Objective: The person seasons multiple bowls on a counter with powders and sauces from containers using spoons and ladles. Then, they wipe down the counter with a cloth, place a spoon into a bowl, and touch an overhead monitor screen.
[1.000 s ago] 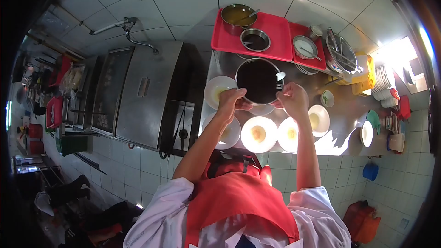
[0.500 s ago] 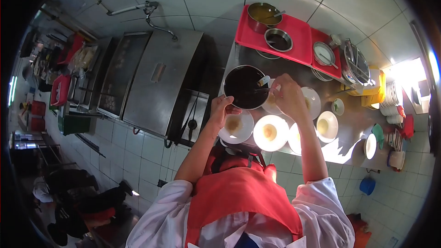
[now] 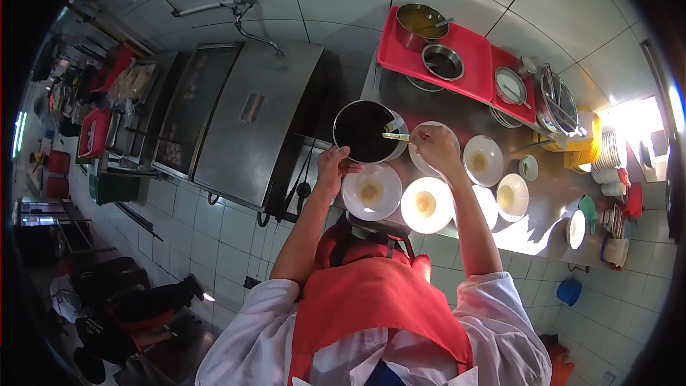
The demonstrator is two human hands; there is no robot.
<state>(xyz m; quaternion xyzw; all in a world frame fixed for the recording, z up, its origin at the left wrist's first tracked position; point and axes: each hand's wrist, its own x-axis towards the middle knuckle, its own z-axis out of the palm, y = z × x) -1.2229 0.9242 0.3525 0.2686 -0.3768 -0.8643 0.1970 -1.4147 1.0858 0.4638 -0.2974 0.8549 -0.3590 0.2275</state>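
Note:
My left hand (image 3: 334, 166) grips the near-left rim of a round metal pot (image 3: 403, 129) of dark liquid, thumb on top. The pot is raised over the counter and looks tilted. My right hand (image 3: 434, 146) is closed on the handle of a spoon (image 3: 395, 136), whose other end reaches over the pot; its tip is hard to make out against the dark liquid. Below and beside the hands stand several white bowls, among them one near the left hand (image 3: 371, 191) and a sunlit one (image 3: 426, 204). Each has a little light brown stuff in its bottom.
A red tray (image 3: 475, 84) at the back carries a pot of yellowish liquid (image 3: 421, 23) and a smaller metal pan (image 3: 443, 62). Stacked white plates (image 3: 609, 150) stand to the right. A steel cooker (image 3: 246, 129) is at left. Another person (image 3: 107, 339) is far lower left.
The pot has shifted left and tipped more, with my left hand still on its rim. My right hand has moved slightly left and down, bringing the spoon's handle into plainer view.

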